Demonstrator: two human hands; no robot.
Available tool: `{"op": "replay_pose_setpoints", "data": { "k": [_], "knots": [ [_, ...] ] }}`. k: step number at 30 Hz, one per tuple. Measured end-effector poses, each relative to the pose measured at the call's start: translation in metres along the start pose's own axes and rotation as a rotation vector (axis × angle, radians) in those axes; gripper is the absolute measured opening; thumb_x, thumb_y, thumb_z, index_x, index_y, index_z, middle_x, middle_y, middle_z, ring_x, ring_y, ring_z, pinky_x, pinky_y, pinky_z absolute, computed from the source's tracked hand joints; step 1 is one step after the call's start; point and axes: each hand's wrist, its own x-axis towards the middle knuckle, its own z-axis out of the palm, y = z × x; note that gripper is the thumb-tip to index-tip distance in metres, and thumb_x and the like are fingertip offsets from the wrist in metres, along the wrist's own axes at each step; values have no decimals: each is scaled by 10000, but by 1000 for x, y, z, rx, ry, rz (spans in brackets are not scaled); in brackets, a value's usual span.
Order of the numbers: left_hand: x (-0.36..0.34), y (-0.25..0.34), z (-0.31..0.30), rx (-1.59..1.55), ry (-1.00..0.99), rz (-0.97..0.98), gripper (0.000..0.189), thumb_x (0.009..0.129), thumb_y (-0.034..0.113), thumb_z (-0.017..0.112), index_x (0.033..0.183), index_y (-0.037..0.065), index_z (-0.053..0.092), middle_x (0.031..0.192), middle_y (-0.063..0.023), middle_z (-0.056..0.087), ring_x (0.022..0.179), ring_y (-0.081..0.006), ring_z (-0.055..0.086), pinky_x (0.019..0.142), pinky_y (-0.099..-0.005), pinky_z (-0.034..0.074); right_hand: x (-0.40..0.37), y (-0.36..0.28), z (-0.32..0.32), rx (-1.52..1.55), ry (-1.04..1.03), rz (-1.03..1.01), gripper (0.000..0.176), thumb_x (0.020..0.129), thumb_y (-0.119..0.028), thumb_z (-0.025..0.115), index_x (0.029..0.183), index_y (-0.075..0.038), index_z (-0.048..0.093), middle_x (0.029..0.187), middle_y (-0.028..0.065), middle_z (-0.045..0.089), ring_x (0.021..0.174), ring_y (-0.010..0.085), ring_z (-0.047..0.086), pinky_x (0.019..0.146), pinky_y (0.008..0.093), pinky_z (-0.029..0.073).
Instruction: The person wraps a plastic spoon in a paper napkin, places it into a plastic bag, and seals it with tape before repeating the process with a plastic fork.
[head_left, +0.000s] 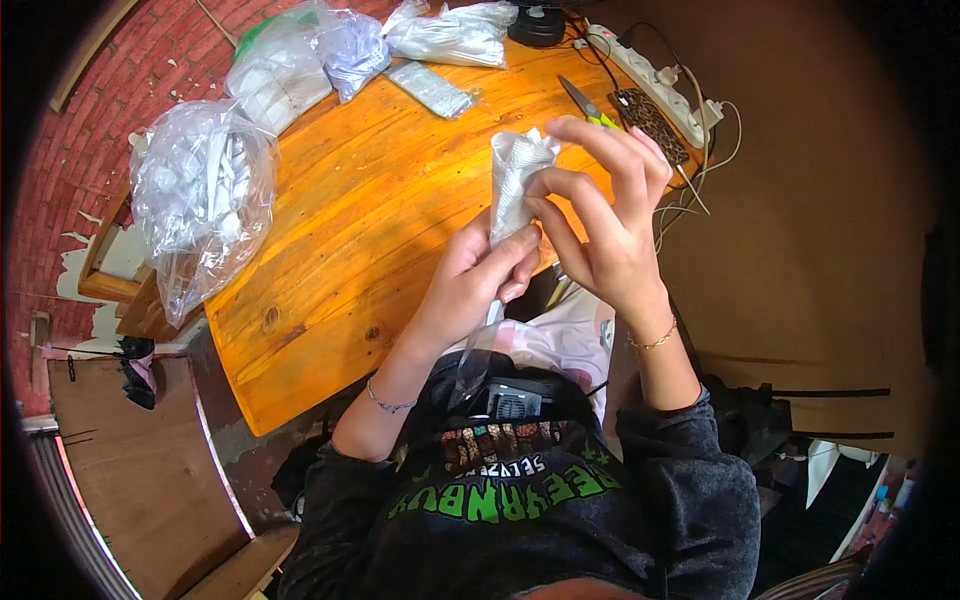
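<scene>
A rolled white paper napkin (512,180) with a dimpled texture stands upright over the table's near right edge. My left hand (485,265) is closed around its lower part, and a narrow white end sticks out below the fingers. A clear plastic sleeve (474,368) hangs beneath that hand, above my lap. My right hand (612,205) has its thumb and index fingertip pinched at the napkin's right side. Its other fingers are raised and curved near the loose top edge. Whatever is inside the roll is hidden.
On the wooden table (350,250) lie a clear bag of white pieces (205,190), several filled plastic bags (450,35), a flat clear packet (430,90) and scissors (585,100). A leopard-print phone (650,125) and a power strip (650,75) with cables sit at right.
</scene>
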Motion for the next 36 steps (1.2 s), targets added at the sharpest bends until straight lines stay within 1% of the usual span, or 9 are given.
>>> {"op": "replay_pose_setpoints", "data": {
  "k": [3, 12, 16, 19, 22, 25, 26, 27, 36],
  "knots": [
    [0, -1, 1, 3, 15, 0, 121, 907, 150, 467, 976, 51, 454, 657, 9, 421, 514, -29, 353, 430, -163, 307, 0, -1, -2, -32, -38, -9, 185, 650, -113, 684, 802, -92, 583, 1019, 54, 550, 982, 248, 451, 888, 398, 293],
    [2, 1, 1, 10, 30, -26, 112, 903, 152, 471, 960, 57, 453, 664, 16, 415, 516, -19, 337, 428, -157, 281, -1, -1, 2, -41, -44, -21, 200, 653, -95, 675, 823, -77, 572, 968, 50, 551, 943, 243, 454, 869, 402, 292],
    [2, 1, 1, 17, 38, -29, 141, 909, 173, 454, 980, 51, 450, 666, 18, 406, 513, -18, 329, 428, -153, 269, -5, 1, 7, -54, -10, 17, 182, 683, -122, 652, 841, -105, 563, 975, 5, 544, 940, 211, 444, 865, 387, 271],
    [-2, 0, -3, -278, -139, -6, 184, 915, 185, 429, 1022, 37, 448, 666, 24, 392, 497, -17, 316, 426, -158, 266, -7, 5, 8, -14, 30, 62, 201, 680, -107, 653, 855, -93, 555, 991, 24, 544, 934, 222, 450, 859, 369, 280],
    [-4, 7, 1, -332, -93, -53, 291, 936, 269, 343, 1041, 19, 450, 662, 18, 350, 474, -48, 310, 440, -176, 277, -11, 12, 10, 104, 85, 142, 230, 667, -100, 661, 870, -84, 553, 1018, 59, 546, 935, 235, 463, 844, 356, 294],
    [-2, 3, 1, 326, 143, 169, 253, 934, 213, 373, 1068, 8, 439, 729, -1, 424, 495, -46, 341, 463, -174, 300, -11, 11, 13, 320, 239, 268, 269, 646, -95, 676, 896, -89, 576, 1051, 102, 545, 965, 238, 481, 829, 351, 304],
    [-1, 3, 4, 543, 222, 243, 238, 933, 199, 381, 1064, 8, 440, 749, -6, 443, 502, -44, 351, 469, -171, 307, -11, 9, 10, 285, 217, 224, 265, 644, -95, 676, 894, -94, 587, 1053, 99, 544, 966, 237, 480, 831, 351, 304],
    [-1, 2, 6, 475, 272, 241, 166, 890, 100, 464, 1032, 17, 439, 762, -17, 527, 516, -43, 440, 455, -192, 355, -10, 8, 7, 249, 195, 180, 261, 643, -96, 677, 891, -99, 598, 1055, 97, 543, 968, 236, 480, 833, 350, 303],
    [-1, 2, 10, 427, 262, 323, 219, 875, 64, 495, 1061, 6, 396, 910, -79, 566, 675, -55, 542, 555, -198, 428, -8, 4, 3, 49, 49, 182, 185, 639, -156, 709, 812, -142, 647, 1062, 69, 534, 999, 221, 461, 840, 349, 302]
  ]
}}
